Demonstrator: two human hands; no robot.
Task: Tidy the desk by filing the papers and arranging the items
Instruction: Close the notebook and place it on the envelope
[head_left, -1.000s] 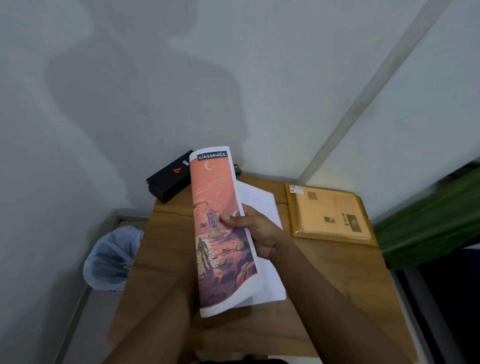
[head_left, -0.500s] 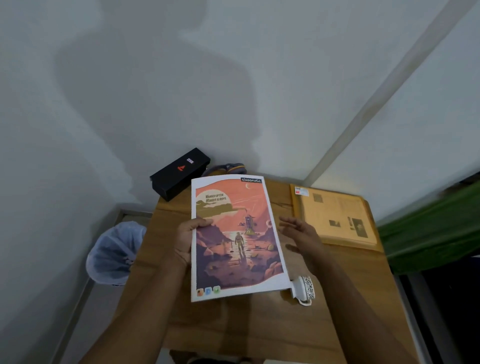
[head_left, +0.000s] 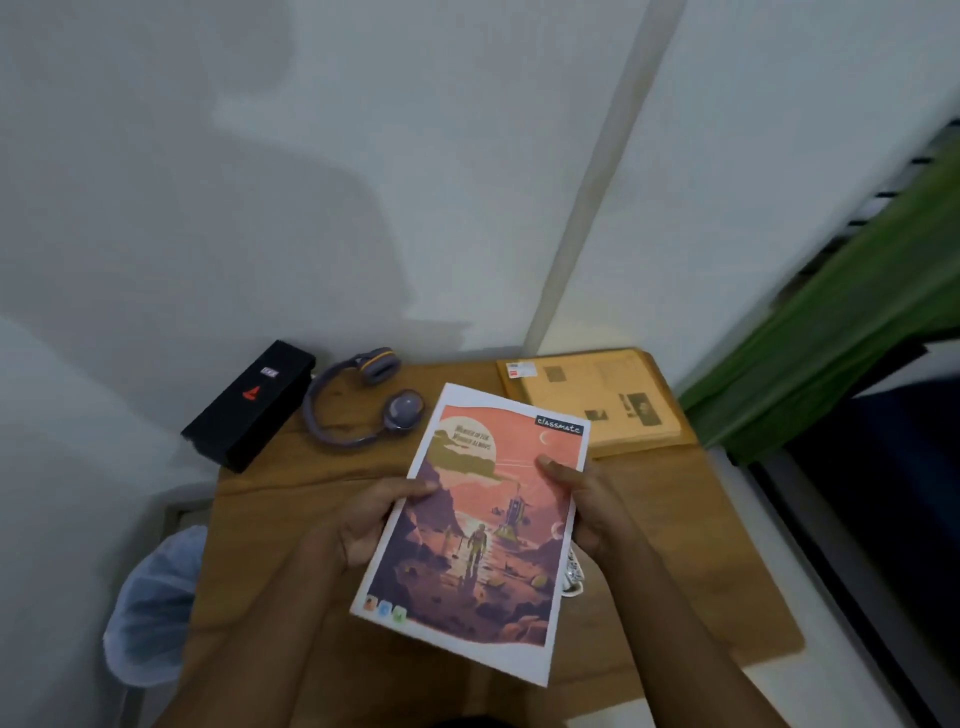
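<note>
A person holds a Classmate notebook with both hands above the middle of the wooden desk, with its orange and purple cover facing up. The left hand grasps the left edge, thumb on the cover and fingers hidden below. The right hand grasps the right edge in the same way. At the far left of the desk lie purple headphones, and just beside them a black box hangs over the corner. A yellowish paper packet lies at the far right. A small white object shows under the notebook's right edge; I cannot tell what it is. A lined bin stands on the floor at the left.
</note>
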